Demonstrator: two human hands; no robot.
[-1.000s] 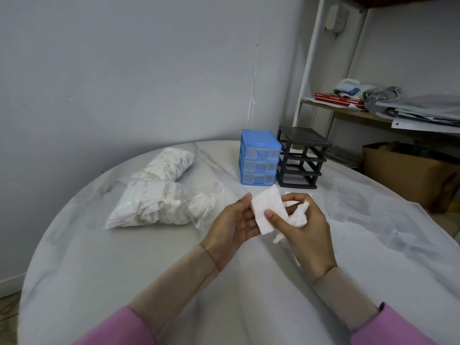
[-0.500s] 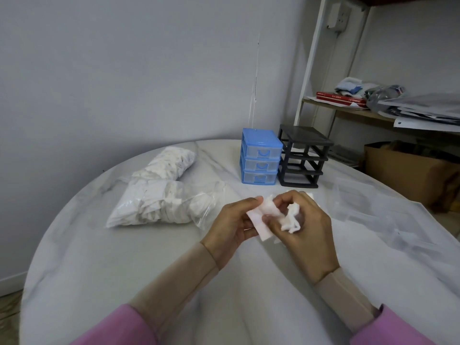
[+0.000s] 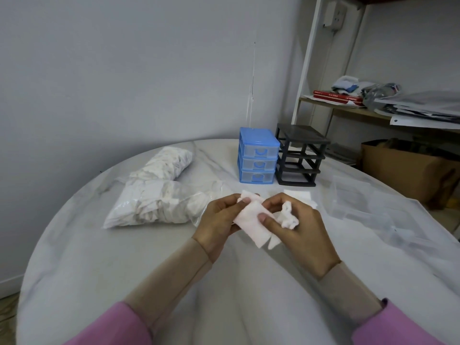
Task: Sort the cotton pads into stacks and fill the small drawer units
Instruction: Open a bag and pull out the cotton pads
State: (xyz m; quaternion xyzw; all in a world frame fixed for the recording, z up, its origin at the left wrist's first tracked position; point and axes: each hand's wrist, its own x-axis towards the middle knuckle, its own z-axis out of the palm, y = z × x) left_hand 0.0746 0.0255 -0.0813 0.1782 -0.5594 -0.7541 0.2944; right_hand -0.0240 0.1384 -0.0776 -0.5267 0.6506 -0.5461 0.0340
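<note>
Sorting seems only begun: left hand (image 3: 219, 217) and right hand (image 3: 296, 225) both pinch one cotton pad (image 3: 251, 217) above the worktop (image 3: 99, 257), bags of pads (image 3: 159, 202) remain full, blue drawer unit (image 3: 257, 158) closed.

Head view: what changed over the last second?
The flat cotton pad, upright a second ago, now lies lower, still pinched by both hands: left hand, right hand. The right hand still holds crumpled pads. Bags and drawer units unmoved.
</note>
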